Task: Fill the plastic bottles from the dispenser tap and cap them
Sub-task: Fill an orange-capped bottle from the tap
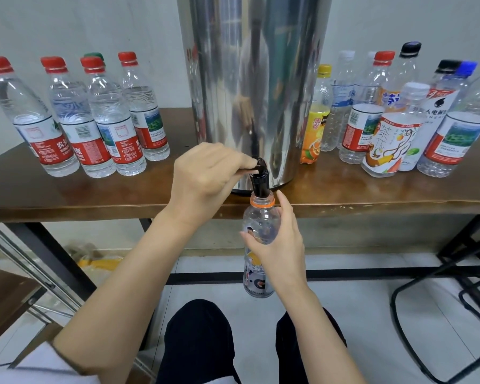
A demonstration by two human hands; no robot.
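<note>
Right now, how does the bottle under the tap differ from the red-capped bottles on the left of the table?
The bottle under the tap is uncapped, with an orange neck ring; the red-capped bottles are closed. The right hand holds the bottle under the tap below the table edge; the red-capped bottles stand on the table. Both are clear plastic with labels.

A: Your left hand (205, 176) pinches the lever of the black tap (260, 178) on the steel dispenser (250, 79).
B: And your right hand (277, 245) grips the uncapped bottle (257, 214), mouth right at the spout, below the worktop (94, 195) edge.
</note>
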